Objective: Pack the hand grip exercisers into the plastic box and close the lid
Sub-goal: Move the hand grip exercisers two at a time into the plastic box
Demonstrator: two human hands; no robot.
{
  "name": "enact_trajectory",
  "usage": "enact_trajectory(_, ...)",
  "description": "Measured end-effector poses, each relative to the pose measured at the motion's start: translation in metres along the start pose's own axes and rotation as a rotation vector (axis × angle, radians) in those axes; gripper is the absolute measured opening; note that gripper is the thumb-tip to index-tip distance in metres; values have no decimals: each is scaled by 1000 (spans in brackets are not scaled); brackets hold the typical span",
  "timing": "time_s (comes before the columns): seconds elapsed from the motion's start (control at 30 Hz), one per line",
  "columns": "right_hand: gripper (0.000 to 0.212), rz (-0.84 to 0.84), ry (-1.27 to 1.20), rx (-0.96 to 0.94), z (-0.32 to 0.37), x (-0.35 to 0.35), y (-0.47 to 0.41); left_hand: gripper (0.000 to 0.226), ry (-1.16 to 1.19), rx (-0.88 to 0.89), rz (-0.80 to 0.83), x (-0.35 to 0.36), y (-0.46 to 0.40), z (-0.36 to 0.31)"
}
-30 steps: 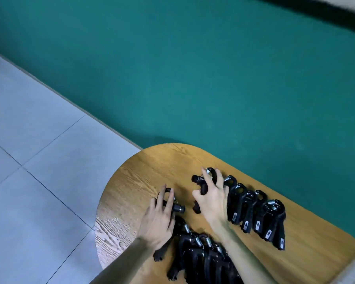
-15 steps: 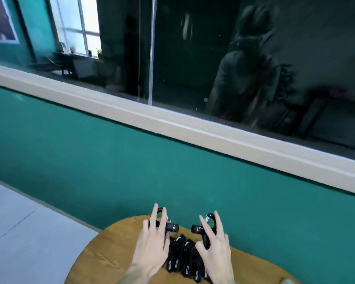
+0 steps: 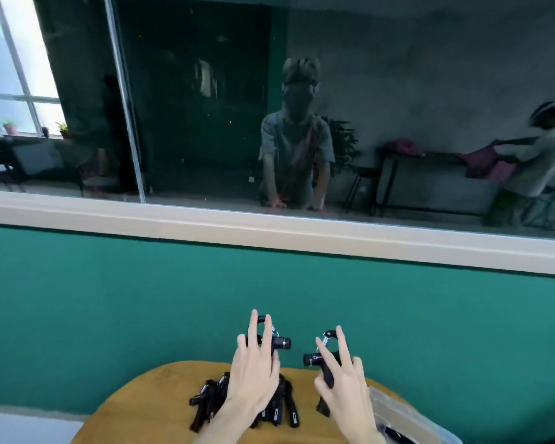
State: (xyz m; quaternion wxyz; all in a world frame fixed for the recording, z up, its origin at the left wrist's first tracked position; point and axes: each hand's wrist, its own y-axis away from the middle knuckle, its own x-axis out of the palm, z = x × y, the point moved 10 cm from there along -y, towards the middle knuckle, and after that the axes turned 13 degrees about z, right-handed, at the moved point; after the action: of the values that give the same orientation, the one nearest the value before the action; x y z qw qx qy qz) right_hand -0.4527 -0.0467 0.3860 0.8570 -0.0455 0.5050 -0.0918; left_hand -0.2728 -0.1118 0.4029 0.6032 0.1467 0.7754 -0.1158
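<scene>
Gripping one exerciser each, both hands point(image 3: 257, 373) hover raised.

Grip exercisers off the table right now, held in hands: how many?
2. One in the left hand, raised above the pile on the table; one in the right hand, beside the plastic box. More may sit hidden behind the hands.

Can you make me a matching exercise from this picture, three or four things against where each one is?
Things:
1. left hand
2. right hand
3. pile of grip exercisers
4. plastic box

Places:
A. lying on the wooden table
B. at the table's right edge
C. holding a gripper with its knob pointing right
D. holding a gripper with its knob pointing left

Pairs: 1-C, 2-D, 3-A, 4-B
</scene>
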Motion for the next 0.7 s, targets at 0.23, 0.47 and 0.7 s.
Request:
enact_trajectory(0.23,71,-2,29,113,-109,-50,57,69,-25,71,93,74,23,-112)
enact_trajectory(0.47,73,97,1,147,-208,-53,111,69,-20,70,195,146,41,-206)
enact_trajectory(0.7,68,211,-9,209,-264,-31,146,73,-46,21,293,193,54,-234)
